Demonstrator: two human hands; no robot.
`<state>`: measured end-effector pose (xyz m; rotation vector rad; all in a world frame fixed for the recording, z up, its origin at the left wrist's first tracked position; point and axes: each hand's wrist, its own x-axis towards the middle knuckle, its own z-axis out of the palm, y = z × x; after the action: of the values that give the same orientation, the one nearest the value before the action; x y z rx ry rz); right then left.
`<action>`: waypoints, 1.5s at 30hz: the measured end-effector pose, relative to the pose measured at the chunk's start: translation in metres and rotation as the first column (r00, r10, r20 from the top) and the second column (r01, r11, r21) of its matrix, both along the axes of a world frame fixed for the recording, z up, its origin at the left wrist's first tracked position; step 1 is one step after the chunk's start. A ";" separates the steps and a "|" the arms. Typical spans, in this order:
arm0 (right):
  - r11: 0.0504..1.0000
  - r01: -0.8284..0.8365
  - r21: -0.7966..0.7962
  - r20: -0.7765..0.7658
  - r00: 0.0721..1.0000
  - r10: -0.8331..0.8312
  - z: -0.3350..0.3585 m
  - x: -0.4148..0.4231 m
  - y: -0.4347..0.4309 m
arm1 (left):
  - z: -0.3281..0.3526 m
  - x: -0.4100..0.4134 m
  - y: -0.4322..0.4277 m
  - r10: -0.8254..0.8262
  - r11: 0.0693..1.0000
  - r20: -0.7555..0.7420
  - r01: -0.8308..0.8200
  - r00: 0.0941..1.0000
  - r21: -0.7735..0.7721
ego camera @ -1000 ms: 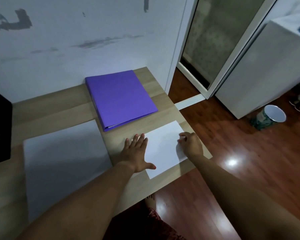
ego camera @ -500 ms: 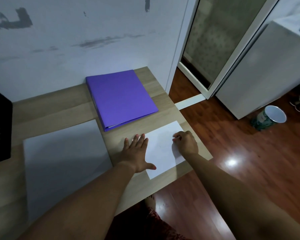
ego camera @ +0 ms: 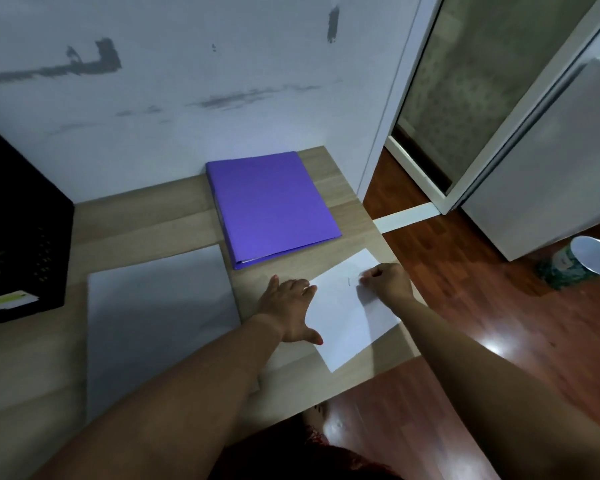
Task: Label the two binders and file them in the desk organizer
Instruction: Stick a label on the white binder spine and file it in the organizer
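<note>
Near the desk's right edge, the flat, open left hand (ego camera: 289, 308) is pinning the white sheet (ego camera: 349, 315) while the curled right hand (ego camera: 386, 279), its grip contents unclear, is apparently writing a label, likely next needing attachment to the purple binder (ego camera: 271, 207).

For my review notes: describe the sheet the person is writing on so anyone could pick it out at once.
Start at the wooden desk against the wall and go to its near right corner. The small white sheet lies there, angled, in front of the purple binder, pinned by the left hand with the right hand on it. Unlike the larger white sheet further left, it bears a small mark.

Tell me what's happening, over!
Left hand flat, pinning white sheet. Right hand curled on it, maybe writing. Purple binder closed, unlabeled. Nothing blocking.
</note>
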<state>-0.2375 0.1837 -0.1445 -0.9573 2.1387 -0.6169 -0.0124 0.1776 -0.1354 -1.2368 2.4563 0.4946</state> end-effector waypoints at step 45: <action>0.978 -0.207 -0.021 0.422 0.885 0.196 0.026 0.445 -0.108 | -0.001 0.352 -0.066 0.869 -0.026 -0.251 -0.544 -0.427 0.838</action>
<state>0.2072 0.0754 -0.1184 -0.9209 1.6362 -0.6266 0.3392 0.1111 -0.1367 -2.9975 0.7991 2.3786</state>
